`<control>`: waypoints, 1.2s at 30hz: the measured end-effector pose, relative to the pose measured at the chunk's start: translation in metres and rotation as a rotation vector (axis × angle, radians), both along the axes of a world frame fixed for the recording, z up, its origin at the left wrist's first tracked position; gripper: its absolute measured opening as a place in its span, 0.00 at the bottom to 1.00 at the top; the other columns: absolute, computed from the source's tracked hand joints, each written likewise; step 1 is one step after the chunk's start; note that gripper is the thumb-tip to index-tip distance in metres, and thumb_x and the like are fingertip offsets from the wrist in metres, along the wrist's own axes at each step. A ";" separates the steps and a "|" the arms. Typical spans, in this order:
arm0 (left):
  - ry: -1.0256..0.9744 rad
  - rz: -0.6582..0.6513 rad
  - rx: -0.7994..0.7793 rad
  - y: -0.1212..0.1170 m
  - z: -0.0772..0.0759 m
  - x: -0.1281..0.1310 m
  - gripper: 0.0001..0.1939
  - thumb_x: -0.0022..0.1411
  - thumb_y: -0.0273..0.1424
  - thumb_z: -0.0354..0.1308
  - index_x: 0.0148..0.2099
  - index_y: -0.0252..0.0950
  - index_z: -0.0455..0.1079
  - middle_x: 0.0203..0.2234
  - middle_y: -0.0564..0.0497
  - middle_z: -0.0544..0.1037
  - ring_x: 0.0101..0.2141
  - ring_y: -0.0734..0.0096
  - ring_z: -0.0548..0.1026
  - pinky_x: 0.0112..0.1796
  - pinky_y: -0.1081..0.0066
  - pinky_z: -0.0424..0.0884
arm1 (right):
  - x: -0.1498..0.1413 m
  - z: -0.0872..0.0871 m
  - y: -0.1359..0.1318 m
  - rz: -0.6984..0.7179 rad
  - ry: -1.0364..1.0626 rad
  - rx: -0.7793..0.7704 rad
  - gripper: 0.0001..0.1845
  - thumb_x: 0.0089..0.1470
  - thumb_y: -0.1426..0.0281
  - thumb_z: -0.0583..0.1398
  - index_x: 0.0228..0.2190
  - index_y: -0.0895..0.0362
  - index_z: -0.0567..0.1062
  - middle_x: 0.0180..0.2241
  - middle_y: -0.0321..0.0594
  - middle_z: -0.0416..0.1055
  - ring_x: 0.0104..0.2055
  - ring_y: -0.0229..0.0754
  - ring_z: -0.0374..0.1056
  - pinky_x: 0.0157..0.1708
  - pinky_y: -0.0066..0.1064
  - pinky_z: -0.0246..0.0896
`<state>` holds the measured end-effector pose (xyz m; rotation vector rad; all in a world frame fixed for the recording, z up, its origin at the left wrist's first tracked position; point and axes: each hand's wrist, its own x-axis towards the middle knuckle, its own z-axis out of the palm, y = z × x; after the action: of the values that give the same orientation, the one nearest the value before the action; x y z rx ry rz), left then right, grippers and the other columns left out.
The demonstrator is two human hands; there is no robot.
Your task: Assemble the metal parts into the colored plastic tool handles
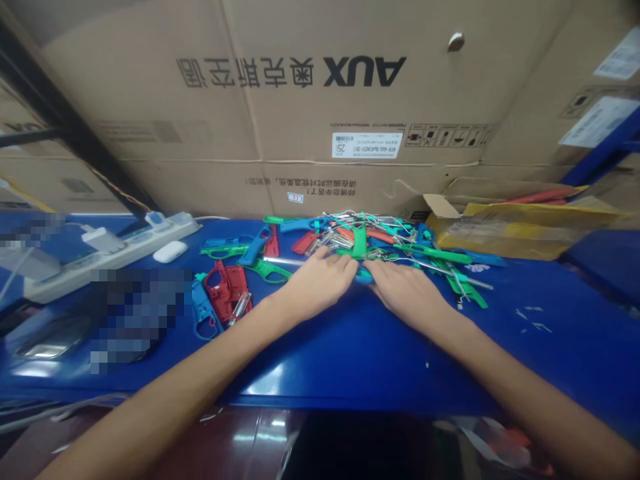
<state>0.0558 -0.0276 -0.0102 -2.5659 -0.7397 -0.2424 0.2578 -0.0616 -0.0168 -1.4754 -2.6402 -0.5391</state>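
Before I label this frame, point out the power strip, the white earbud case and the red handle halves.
power strip [117, 248], head view, casing middle
white earbud case [171, 251], head view, top
red handle halves [226, 286], head view, centre

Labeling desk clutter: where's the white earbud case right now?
In the head view, the white earbud case lies on the blue table, left of the left hand, just in front of the white power strip and beside the green plastic handle.

Power strip [120, 250] left of parts pile [360, 243]
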 end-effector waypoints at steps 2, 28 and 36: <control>-0.017 0.014 0.003 0.000 0.001 0.001 0.07 0.70 0.23 0.51 0.45 0.31 0.70 0.36 0.44 0.79 0.38 0.57 0.77 0.46 0.59 0.65 | -0.002 -0.001 -0.001 -0.059 -0.026 -0.048 0.09 0.68 0.71 0.52 0.44 0.61 0.71 0.37 0.50 0.80 0.36 0.49 0.77 0.25 0.32 0.51; -0.299 -0.053 -0.040 0.020 0.018 -0.035 0.16 0.72 0.37 0.55 0.57 0.35 0.69 0.46 0.45 0.81 0.48 0.59 0.74 0.56 0.56 0.61 | 0.022 0.010 0.010 -0.102 0.171 -0.080 0.21 0.69 0.55 0.51 0.41 0.57 0.76 0.34 0.45 0.81 0.33 0.50 0.77 0.29 0.33 0.53; -0.221 -0.103 -0.014 0.021 0.011 -0.031 0.14 0.75 0.35 0.49 0.51 0.37 0.75 0.39 0.49 0.82 0.42 0.64 0.76 0.50 0.62 0.64 | 0.027 0.007 0.009 0.032 0.288 -0.101 0.20 0.65 0.66 0.56 0.57 0.51 0.72 0.51 0.42 0.78 0.45 0.49 0.77 0.39 0.36 0.66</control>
<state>0.0247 -0.0068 0.0008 -2.6212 -0.6893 -0.5627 0.2849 -0.0527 -0.0100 -1.4122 -2.4907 -0.1756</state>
